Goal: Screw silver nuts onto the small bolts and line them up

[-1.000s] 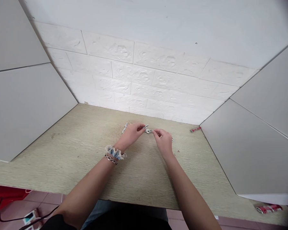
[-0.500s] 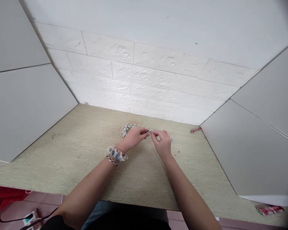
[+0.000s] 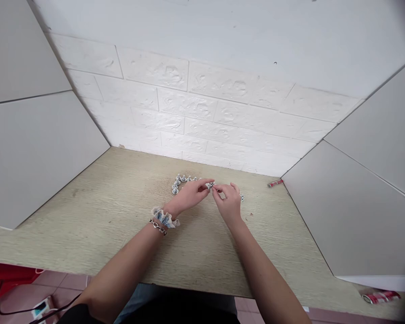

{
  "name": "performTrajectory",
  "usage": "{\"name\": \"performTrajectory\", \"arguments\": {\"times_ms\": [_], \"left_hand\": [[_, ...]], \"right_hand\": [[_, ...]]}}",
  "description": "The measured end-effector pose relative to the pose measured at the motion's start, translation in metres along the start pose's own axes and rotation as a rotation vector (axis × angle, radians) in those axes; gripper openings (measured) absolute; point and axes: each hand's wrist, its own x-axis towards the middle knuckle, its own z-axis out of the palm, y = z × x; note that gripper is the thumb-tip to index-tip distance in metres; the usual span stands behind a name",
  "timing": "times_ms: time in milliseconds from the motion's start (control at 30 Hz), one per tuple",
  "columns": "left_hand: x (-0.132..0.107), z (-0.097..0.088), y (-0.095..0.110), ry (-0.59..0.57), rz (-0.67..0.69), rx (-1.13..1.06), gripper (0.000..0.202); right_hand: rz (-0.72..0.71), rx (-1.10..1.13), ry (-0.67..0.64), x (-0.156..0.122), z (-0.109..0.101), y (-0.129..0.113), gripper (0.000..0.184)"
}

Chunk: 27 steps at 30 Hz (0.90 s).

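Observation:
A small silver bolt (image 3: 211, 185) is held just above the table between my two hands. My left hand (image 3: 188, 194) has its thumb and fingertips closed about one end. My right hand (image 3: 228, 202) pinches the other end between thumb and forefinger. Fingers hide part of the bolt, so I cannot tell if a nut or washer is on it. Several silver bolts with wide washers (image 3: 175, 190) stand upright in a bent row behind and left of my left hand. Small metal pieces (image 3: 242, 197) lie just right of my right hand, partly hidden by it.
The wooden tabletop (image 3: 121, 202) ends at a white brick-patterned wall (image 3: 189, 103). Grey panels stand at the left (image 3: 40, 157) and right (image 3: 354, 211). A red can (image 3: 275, 183) lies by the right panel, another red can (image 3: 380, 297) at the front right.
My left fingers have shifted slightly on the bolt, and its angle between my hands has changed a little. My right hand stays in nearly the same place.

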Motion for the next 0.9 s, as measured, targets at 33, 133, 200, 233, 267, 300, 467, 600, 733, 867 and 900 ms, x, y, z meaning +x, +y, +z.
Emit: {"name": "performTrajectory", "arguments": {"times_ms": [33, 133, 200, 233, 267, 300, 467, 600, 733, 867, 900], "left_hand": [[-0.0004, 0.0, 0.0005, -0.005, 0.009, 0.006, 0.04], [-0.0012, -0.0005, 0.0014, -0.004, 0.019, -0.004, 0.038], [-0.0014, -0.0008, 0.0018, 0.0, 0.02, -0.021, 0.036], [-0.0015, -0.0008, 0.002, 0.003, 0.022, -0.027, 0.035], [-0.0016, -0.0008, 0.0022, 0.006, 0.023, -0.03, 0.035], [-0.0017, -0.0007, 0.0024, 0.008, 0.023, -0.029, 0.034], [-0.0028, 0.0, 0.0048, 0.004, 0.009, -0.007, 0.033], [-0.0037, -0.0003, 0.0073, -0.012, 0.03, 0.02, 0.032], [-0.0035, -0.0003, 0.0074, -0.014, 0.025, 0.021, 0.032], [-0.0025, 0.0022, 0.0053, 0.007, 0.006, 0.009, 0.031], [-0.0022, 0.0032, 0.0047, 0.021, 0.004, 0.007, 0.031]], "right_hand": [[-0.009, -0.008, 0.001, 0.0, 0.0001, 0.0001, 0.015], [-0.05, -0.022, 0.013, -0.0001, 0.0006, 0.0005, 0.014], [-0.07, -0.025, 0.017, 0.0, 0.0008, 0.0004, 0.012], [-0.073, -0.026, 0.014, 0.0001, 0.0008, 0.0002, 0.011], [-0.072, -0.027, 0.01, 0.0002, 0.0007, -0.0001, 0.01], [-0.067, -0.026, 0.002, 0.0002, 0.0005, -0.0006, 0.01], [-0.001, -0.013, -0.054, -0.0001, -0.0008, -0.0026, 0.012], [0.017, 0.026, -0.066, -0.0002, -0.0009, -0.0024, 0.013], [0.031, 0.067, -0.098, 0.0002, -0.001, -0.0016, 0.015], [0.004, 0.09, -0.118, -0.0007, -0.0014, -0.0019, 0.015], [-0.011, 0.094, -0.123, -0.0012, -0.0016, -0.0023, 0.016]]}}
